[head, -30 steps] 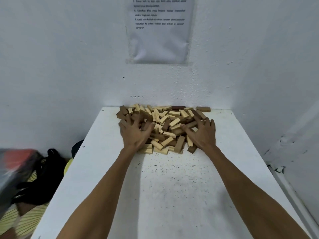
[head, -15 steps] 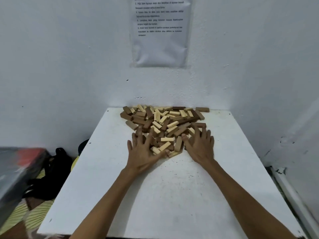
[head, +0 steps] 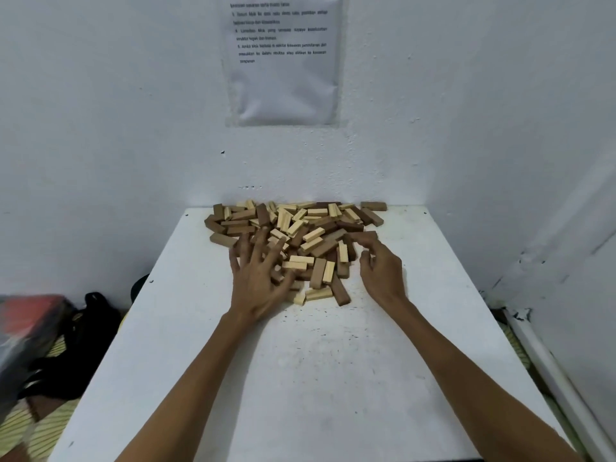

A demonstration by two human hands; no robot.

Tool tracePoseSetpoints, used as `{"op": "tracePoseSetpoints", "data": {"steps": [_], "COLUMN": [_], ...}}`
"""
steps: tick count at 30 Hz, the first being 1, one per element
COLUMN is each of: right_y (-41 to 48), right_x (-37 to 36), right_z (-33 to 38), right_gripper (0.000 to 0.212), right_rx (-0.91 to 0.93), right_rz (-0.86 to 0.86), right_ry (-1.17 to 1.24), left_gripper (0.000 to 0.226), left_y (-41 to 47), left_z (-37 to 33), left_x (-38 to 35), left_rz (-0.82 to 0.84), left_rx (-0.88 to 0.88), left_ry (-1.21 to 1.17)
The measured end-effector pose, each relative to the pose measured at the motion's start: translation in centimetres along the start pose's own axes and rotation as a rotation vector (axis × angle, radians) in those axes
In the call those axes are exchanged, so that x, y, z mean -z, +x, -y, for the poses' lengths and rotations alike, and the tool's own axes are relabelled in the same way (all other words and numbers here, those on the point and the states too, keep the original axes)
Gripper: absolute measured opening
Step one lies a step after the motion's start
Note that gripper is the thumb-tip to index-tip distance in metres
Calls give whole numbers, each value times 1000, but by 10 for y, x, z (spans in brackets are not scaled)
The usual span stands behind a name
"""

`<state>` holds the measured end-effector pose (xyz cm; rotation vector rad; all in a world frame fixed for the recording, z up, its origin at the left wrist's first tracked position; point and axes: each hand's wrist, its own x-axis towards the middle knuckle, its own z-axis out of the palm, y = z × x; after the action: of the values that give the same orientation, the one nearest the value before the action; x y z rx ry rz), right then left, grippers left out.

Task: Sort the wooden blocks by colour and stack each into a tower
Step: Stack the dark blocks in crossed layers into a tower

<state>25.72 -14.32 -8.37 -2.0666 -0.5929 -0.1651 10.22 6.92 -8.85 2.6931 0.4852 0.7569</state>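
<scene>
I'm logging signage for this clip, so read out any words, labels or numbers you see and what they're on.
"4." and "5.": list numbers on the sheet on the wall.
The sheet's other printed lines: too blurred to read.
Blocks and table: no text.

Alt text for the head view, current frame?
Two bare hands reach into a mixed pile of light and dark wooden blocks at the far end of a white table, against a wall. The left hand lies spread on the pile; the right hand curls at its right edge. No towers stand yet.
</scene>
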Motion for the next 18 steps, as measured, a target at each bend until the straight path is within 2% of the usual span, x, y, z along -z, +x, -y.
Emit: {"op": "tracePoseSetpoints", "data": {"steps": [2, 4, 5, 8, 11, 14, 16, 18], "right_y": [2, 2, 1, -7, -15, -23, -32, -42], "right_x": [9, 16, 18, 18, 15, 17, 18, 17], "right_z": [-4, -6, -7, -2, 0, 6, 13, 21], "right_gripper": [39, 45, 45, 37, 30, 26, 32, 42], "right_rx": [68, 220, 286, 334, 376, 357, 316, 268], "right_rz": [79, 165, 192, 266, 331, 235, 155, 195], "right_ry": [-34, -61, -78, -138, -192, -186, -216, -271], "left_gripper": [65, 58, 54, 46, 42, 37, 34, 30], "left_y": [-1, -5, -8, -14, -15, -18, -20, -21], "left_z": [-8, -18, -22, -24, -24, -24, -24, -26], "left_x": [1, 0, -3, -10, -8, -4, -3, -3], "left_rz": [17, 105, 126, 135, 97, 41, 15, -20], "left_rx": [-107, -185, -241, -361, -305, -246, -226, -182], "left_ry": [-85, -136, -119, -12, -49, -91, -94, -100]}}
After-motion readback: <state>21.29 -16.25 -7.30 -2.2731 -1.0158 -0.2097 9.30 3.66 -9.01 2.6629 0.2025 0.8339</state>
